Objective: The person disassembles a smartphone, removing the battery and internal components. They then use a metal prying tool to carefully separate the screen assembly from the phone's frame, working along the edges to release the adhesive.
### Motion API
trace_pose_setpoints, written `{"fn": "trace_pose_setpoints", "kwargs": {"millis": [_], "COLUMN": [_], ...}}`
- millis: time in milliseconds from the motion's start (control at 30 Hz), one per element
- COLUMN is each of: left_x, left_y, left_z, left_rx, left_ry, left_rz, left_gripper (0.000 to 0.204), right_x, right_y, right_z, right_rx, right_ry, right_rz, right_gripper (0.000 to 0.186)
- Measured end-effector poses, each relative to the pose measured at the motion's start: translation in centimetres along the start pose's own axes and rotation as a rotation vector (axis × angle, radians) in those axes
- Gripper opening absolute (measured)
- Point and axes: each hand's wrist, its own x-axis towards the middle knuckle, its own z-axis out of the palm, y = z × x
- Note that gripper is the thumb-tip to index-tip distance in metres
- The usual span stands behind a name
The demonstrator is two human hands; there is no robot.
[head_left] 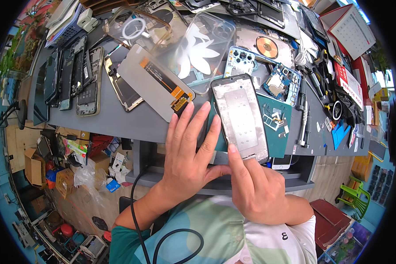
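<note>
A black-edged phone frame (241, 116) with a silvery metal inner plate lies tilted over the green mat (275, 147). Its lower end reaches toward the desk's front edge. My right hand (258, 189) grips that lower end, its index fingertip on the lower left corner and the other fingers curled; the thumb is hidden. My left hand (187, 152) is open, fingers spread, just left of the frame. Beyond its fingertips rests a grey phone screen panel (149, 81), back up, with a dark and orange flex cable (163, 83).
Phone housings (89, 81) stand at the left. A clear case (207, 44), a blue phone with exposed board (282, 83) and small metal parts (273, 121) lie beyond and right. Screwdrivers (304, 119) and a calendar (350, 33) are at the right. A black cable (134, 211) hangs before me.
</note>
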Motion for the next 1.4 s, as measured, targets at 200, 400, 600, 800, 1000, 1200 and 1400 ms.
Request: {"fn": "trace_pose_setpoints", "kwargs": {"millis": [200,400,600,800,1000,1200,1400], "left_x": [-0.2,-0.1,-0.1,-0.2,0.0,-0.1,-0.1], "left_y": [-0.2,-0.2,-0.1,-0.2,-0.1,-0.4,-0.5], "left_z": [0.0,-0.1,-0.2,-0.1,-0.2,-0.2,-0.2], "left_rx": [0.0,0.003,0.006,0.024,-0.004,0.03,0.033], "left_ry": [0.016,0.007,-0.008,-0.001,-0.013,-0.017,-0.019], "left_rz": [0.002,0.001,0.006,0.005,0.003,0.028,0.024], "left_gripper": [0.093,0.091,0.091,0.091,0.092,0.093,0.095], "right_x": [1.1,1.4,0.6,2.6,1.3,0.8,0.9], "right_y": [0.7,0.4,0.2,1.0,0.8,0.9,1.2], "right_z": [0.5,0.2,-0.5,0.7,0.8,1.6,1.7], "right_rx": [0.011,-0.008,-0.007,0.027,0.015,0.051,0.055], "right_ry": [-0.024,-0.002,-0.054,0.008,0.033,0.089,0.085], "right_rz": [-0.017,-0.017,0.0,-0.008,0.021,0.032,0.023], "right_gripper": [0.065,0.065,0.065,0.07,0.074,0.074,0.076]}}
